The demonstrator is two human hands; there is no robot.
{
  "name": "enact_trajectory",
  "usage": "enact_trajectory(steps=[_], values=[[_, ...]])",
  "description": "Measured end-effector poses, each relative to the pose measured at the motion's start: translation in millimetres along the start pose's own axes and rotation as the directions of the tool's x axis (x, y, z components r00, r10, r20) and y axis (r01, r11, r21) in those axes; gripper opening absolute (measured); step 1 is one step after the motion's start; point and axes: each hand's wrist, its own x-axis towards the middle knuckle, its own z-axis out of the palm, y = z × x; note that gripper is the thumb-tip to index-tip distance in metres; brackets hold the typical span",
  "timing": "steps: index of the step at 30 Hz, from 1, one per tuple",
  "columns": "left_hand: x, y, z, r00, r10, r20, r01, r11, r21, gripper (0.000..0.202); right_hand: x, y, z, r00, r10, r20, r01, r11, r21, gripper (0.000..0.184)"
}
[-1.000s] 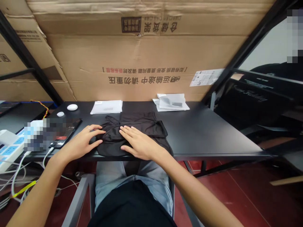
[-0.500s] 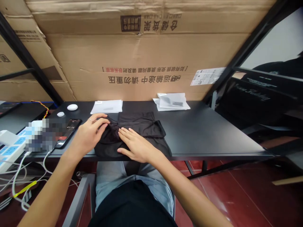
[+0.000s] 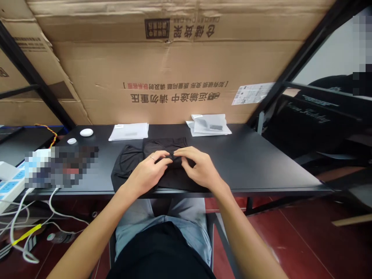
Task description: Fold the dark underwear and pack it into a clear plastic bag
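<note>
- While we look down from the head camera, the thin black cloth garment [image 3: 164, 145] lies on the matte black counter [image 3: 255, 170], directly in front of the seated person's lap.
- Left hand [image 3: 147, 174]: the grip is curled inward, with the fingers pinching a gathered fold near the middle of the garment. We note a thin metal ring [image 3: 152, 157] on one finger.
- Right hand [image 3: 202, 168]: the grip is also curled and pinching the same gathered area, its fingertips almost meeting those of the left hand.
- Progress, as far as we can judge: the cloth is bunched at the centre, while one rounded section lies loose and flat at the left. The lower part disappears beneath the hands and wrists, so its layers cannot be read. We see no neat, finished stack.
- Containers: a translucent plastic bag [image 3: 209, 124] lies toward the back of the counter, with a small grey item [image 3: 216, 127] visible inside. A flat white packet [image 3: 128, 131] lies further left, its contents unclear. The garment is in neither.
- Nearby: a smooth white oval object [image 3: 86, 132] and a smaller white oval piece [image 3: 71, 141] sit at the back left. A pixelated patch hides whatever lies beside them.
</note>
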Motion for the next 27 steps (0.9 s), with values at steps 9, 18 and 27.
enact_trajectory(steps=[9, 18, 27], values=[[-35, -17, -21.0, 0.845, -0.518, -0.133, 0.529, 0.846, 0.067, 0.048, 0, 3, 20, 0.954, -0.111, 0.28, 0.139, 0.987, -0.082, 0.039], [-19, -11, -11.3, 0.857, -0.501, -0.117, 0.509, 0.86, 0.044, 0.033, 0, -5, 20, 0.943, -0.055, 0.329, 0.104, 0.986, -0.133, 0.038], [-9, 4, -12.6, 0.83, -0.372, -0.415, 0.406, 0.914, -0.006, 0.017, -2, -18, 32, 0.905, -0.273, 0.326, 0.29, 0.957, -0.005, 0.047]])
